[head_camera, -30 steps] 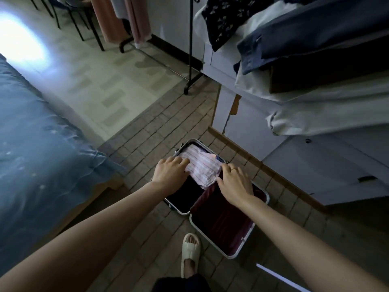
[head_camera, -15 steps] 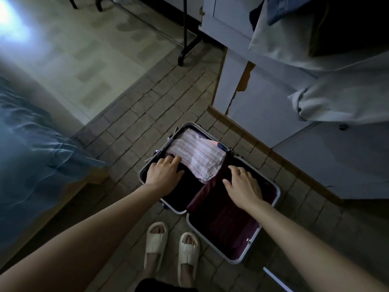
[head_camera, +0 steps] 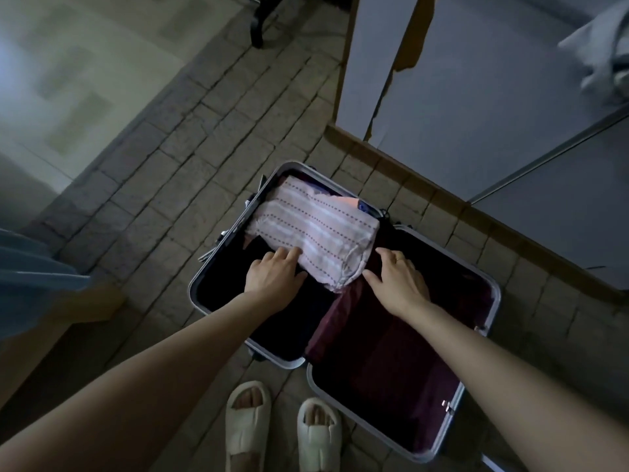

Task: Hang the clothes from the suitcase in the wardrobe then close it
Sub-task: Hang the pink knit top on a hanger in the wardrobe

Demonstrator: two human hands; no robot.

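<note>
An open suitcase with a silver rim lies flat on the brick floor, its two halves side by side. A folded pink striped garment lies in the far part of the left half. My left hand rests at the garment's near left edge, fingers straight and touching the cloth. My right hand lies at its near right corner, fingers spread on the dark red lining. The grey wardrobe stands just behind the suitcase, at the right.
A bed with a blue cover is at the left. A black rack foot stands at the top. Pale cloth hangs at the upper right. My feet in white slippers stand just before the suitcase.
My view has tilted down and drawn closer to the suitcase. Both hands have stayed at the near edge of the striped garment, the right hand shifting slightly toward its corner.
</note>
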